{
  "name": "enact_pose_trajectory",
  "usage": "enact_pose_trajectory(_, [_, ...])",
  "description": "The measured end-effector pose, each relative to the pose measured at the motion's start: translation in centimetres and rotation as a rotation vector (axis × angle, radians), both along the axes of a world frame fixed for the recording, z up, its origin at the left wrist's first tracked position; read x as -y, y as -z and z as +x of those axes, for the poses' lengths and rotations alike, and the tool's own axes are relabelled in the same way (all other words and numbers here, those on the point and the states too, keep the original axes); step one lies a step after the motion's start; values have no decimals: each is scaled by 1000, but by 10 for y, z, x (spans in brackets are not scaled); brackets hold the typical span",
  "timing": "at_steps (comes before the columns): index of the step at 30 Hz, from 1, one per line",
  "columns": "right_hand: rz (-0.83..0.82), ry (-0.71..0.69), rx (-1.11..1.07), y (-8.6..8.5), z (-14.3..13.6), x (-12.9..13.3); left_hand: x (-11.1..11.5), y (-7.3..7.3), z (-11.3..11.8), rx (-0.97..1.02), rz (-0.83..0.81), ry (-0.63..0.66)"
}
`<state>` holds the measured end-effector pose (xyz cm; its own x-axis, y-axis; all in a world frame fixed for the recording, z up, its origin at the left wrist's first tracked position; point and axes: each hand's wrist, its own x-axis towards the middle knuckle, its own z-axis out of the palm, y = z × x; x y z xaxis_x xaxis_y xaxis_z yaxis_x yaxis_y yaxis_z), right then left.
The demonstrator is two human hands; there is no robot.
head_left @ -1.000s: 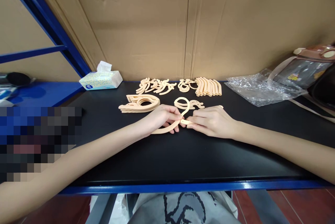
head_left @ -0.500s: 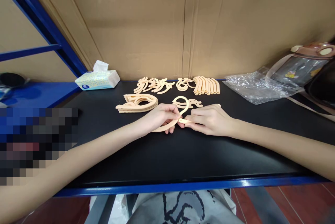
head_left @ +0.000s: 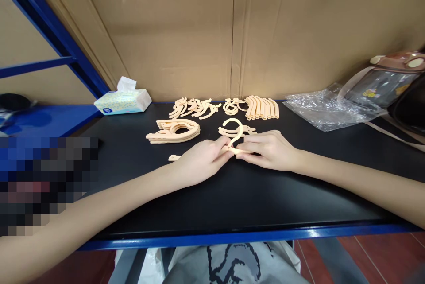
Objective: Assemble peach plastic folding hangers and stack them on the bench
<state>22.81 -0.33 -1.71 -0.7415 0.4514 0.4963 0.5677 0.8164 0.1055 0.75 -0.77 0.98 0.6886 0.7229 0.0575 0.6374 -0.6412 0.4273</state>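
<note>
A beige plastic folding clothes hanger (head_left: 239,132) is between my two hands, its hook curving up above the fingertips. My left hand (head_left: 204,158) is closed over the joint and one arm; that arm's flat end sticks out to the left beyond the knuckles. My right hand (head_left: 270,149) pinches the other arm close to the same joint, and its outer length is mostly hidden under the fingers. The joint itself is largely covered by fingertips. Just behind the hands lie a few loose beige hanger pieces (head_left: 250,130).
A stack of folded beige hangers (head_left: 156,137) lies left of centre. Along the back are curved hanger arms (head_left: 206,113), hooks (head_left: 229,107) and a row of arms (head_left: 262,109). A tissue box (head_left: 124,101) stands back left; plastic wrap (head_left: 327,109) and a bottle (head_left: 381,87) are right.
My left hand has rolled over the joint, knuckles now up, and its arm has swung from pointing down-left to slightly higher left. The hook has turned a little rightward.
</note>
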Motion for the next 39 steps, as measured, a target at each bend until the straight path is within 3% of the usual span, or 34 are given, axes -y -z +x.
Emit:
enact_pose_trajectory(11, [10,-56,-53,-3,-4,-1,0,0,-1,-164,110,20])
enact_pose_trajectory(27, [209,106,-121,-3,-2,-1,-3,2,0,-136,110,-16])
enact_pose_trajectory(39, [-183,51,-127,-3,-3,-5,-4,3,-1,-138,151,28])
